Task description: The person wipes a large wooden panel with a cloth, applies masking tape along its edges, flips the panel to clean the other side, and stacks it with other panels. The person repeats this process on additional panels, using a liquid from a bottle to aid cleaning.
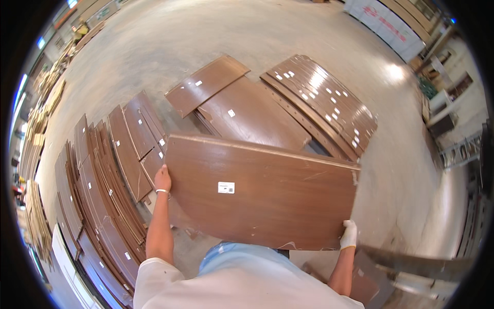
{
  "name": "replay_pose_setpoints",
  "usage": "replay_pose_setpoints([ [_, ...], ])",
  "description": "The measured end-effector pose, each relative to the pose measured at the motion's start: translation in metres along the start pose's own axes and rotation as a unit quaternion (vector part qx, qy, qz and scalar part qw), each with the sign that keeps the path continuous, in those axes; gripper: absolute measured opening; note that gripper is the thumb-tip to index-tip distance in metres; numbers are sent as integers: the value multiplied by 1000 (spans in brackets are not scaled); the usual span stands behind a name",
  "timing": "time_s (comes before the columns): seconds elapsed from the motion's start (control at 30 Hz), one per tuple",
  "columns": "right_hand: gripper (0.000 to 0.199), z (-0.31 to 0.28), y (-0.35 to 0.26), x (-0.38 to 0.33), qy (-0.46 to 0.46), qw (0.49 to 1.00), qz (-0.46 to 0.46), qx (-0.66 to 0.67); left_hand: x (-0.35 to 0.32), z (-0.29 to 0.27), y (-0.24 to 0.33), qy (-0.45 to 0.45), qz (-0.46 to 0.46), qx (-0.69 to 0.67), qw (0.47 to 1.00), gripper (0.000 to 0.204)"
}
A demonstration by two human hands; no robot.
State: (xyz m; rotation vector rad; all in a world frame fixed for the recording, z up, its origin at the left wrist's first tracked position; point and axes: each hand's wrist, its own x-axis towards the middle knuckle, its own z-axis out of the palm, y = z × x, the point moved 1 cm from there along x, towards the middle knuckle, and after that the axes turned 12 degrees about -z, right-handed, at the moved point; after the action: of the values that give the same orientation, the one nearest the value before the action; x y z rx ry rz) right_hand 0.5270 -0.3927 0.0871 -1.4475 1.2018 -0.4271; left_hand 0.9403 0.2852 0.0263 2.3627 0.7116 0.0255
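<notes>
Down the left of the frame, narrow brown boards (103,195) lie fanned on the concrete floor (170,36). The bare left hand (163,179) has its grip clamped on the left edge of a large brown panel (262,193), held across the centre. Behind it, flat panels (247,110) and a stack of slats (324,100) lie. At lower right, the gloved right hand (349,234) grips the panel's corner.

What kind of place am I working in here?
Probably a furniture or wood-panel workshop. Both hands, left hand and gloved right hand, carry a brown laminated panel; sorted stacks of panels lie on a bare concrete floor.
</notes>
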Motion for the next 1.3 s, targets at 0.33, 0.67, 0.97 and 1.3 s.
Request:
replay_pose_setpoints([
  [0.33,73,93,-94,270,-433,880,43,189,-31,-6,13,36,-303,211,928,63],
  [0.67,68,272,-72,282,-198,787,86,579,61,81,50,72,-335,154,927,65],
  [0.97,20,531,31,357,58,951,196,234,245,250,95,17,-366,192,910,65],
  [1.3,6,778,27,483,3,963,218,157,344,409,39,74,-422,24,903,59],
])
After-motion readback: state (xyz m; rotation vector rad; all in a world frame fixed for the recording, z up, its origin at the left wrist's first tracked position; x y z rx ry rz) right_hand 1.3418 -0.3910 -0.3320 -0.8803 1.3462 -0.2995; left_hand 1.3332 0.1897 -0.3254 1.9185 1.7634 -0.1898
